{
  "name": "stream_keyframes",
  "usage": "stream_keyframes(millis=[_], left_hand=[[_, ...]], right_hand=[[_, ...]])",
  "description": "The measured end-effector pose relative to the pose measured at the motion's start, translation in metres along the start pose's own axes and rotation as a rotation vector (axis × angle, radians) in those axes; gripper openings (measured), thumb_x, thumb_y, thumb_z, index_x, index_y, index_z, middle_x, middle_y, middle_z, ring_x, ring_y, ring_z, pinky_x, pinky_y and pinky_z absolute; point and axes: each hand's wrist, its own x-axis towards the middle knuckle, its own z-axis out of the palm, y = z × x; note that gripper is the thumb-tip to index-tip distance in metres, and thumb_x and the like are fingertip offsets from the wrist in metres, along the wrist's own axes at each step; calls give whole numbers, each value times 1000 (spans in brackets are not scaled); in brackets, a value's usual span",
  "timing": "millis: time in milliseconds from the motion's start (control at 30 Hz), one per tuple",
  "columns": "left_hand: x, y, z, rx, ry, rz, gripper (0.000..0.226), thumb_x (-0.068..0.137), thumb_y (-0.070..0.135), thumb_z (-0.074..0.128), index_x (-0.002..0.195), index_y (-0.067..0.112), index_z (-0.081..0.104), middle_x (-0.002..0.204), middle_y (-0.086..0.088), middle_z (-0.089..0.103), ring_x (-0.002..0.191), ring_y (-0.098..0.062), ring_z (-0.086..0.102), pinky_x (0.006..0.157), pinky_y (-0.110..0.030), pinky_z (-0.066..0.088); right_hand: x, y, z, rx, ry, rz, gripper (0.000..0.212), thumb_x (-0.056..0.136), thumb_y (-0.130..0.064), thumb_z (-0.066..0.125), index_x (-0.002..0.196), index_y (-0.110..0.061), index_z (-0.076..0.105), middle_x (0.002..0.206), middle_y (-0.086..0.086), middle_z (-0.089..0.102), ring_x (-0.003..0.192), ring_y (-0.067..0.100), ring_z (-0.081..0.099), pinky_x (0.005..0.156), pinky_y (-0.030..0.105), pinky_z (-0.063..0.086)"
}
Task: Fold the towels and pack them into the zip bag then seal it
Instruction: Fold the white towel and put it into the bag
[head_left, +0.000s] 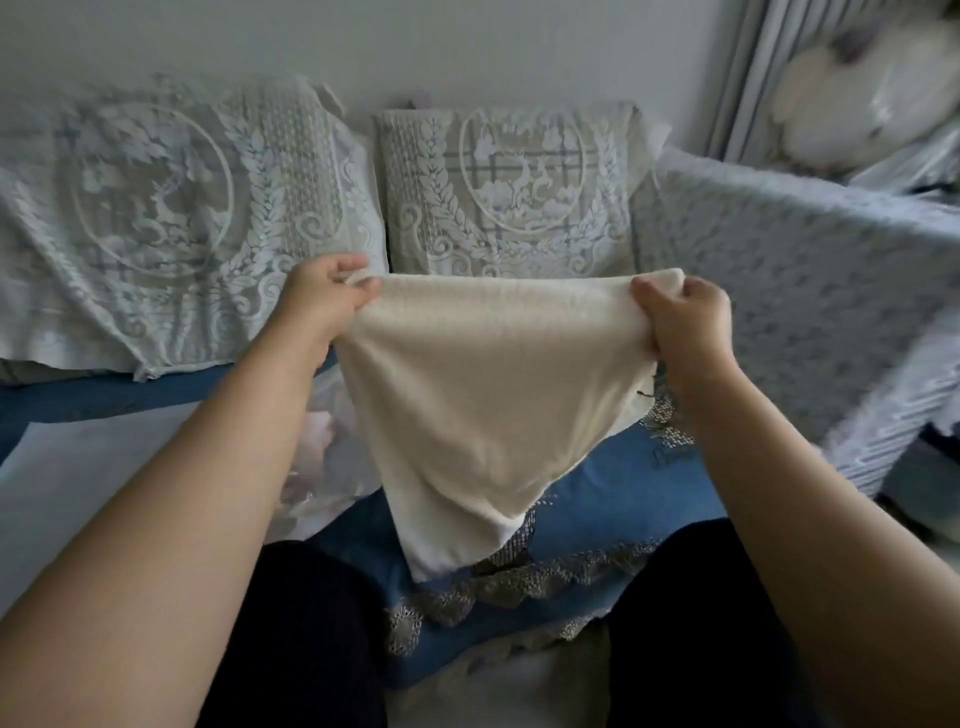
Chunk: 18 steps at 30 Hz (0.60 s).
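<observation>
A cream towel (488, 384) hangs in the air over the blue sofa seat, stretched between both hands. My left hand (324, 299) pinches its upper left corner. My right hand (685, 317) grips the upper right corner. The towel's lower end droops to a point near my knees. A clear plastic zip bag (332, 462) lies crumpled on the seat under my left forearm, partly hidden by the arm and the towel.
Two lace-covered cushions (171, 208) (511, 192) lean against the wall behind. A padded sofa arm with a pale blue cover (810, 291) rises at the right. A white sheet (78, 467) lies at the left. My dark-trousered legs (311, 639) fill the foreground.
</observation>
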Motion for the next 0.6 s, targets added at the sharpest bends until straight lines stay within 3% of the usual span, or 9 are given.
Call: stream_keyframes(millis=[100,167,267,300,367,433,500,600], left_hand=[[-2,8,-4,607,26,138,11,92,27,57,98,18,60,98,0,54,89,-22,52,75,-33,41],[-9,12,-1,645,-40,68,11,95,27,52,92,17,53,94,-4,51,84,-23,49,69,-31,37],[-19,16,-8,-34,-259,-238,16,97,21,51,82,24,49,80,-1,51,65,-15,45,57,-24,42],[-22,17,-13,-262,-325,-298,18,97,18,51,80,26,50,74,1,52,63,-14,46,58,-25,43],[-21,18,-20,-407,-326,-252,24,94,7,51,80,26,56,65,7,61,65,-12,52,59,-26,46],[-22,23,-19,-185,-188,-66,33,89,-4,51,76,24,63,66,8,67,74,-13,55,62,-24,46],[-26,30,-16,207,-50,102,40,85,-7,46,73,24,68,87,1,70,89,-15,57,75,-24,44],[-31,42,-24,610,-70,169,38,92,-2,42,89,21,73,117,-6,65,105,-24,58,87,-31,42]], right_hand=[[11,-15,-11,-262,22,13,53,79,-32,73,120,-5,52,104,2,52,94,19,55,79,32,51],[11,-19,-16,-224,-148,129,50,79,-28,75,118,-3,57,101,7,58,90,23,60,81,40,57],[-1,-24,-29,100,-372,213,19,85,-19,69,98,-5,67,93,10,65,81,22,63,69,32,61],[-3,-26,-35,162,-429,192,13,85,-16,68,95,-6,69,96,10,67,85,22,64,74,33,60],[-6,-34,-45,88,-546,68,12,83,-13,70,94,-10,73,103,10,70,95,23,65,87,36,57],[-10,-44,-50,-356,-617,-152,20,82,-18,72,102,-14,74,98,4,71,91,21,65,88,32,54],[-18,-54,-47,-766,-669,-326,29,81,-23,72,109,-15,71,95,1,70,88,18,63,81,28,49],[-33,-70,-44,-979,-689,-418,19,82,-20,67,96,-9,72,88,9,69,81,23,61,76,34,48]])
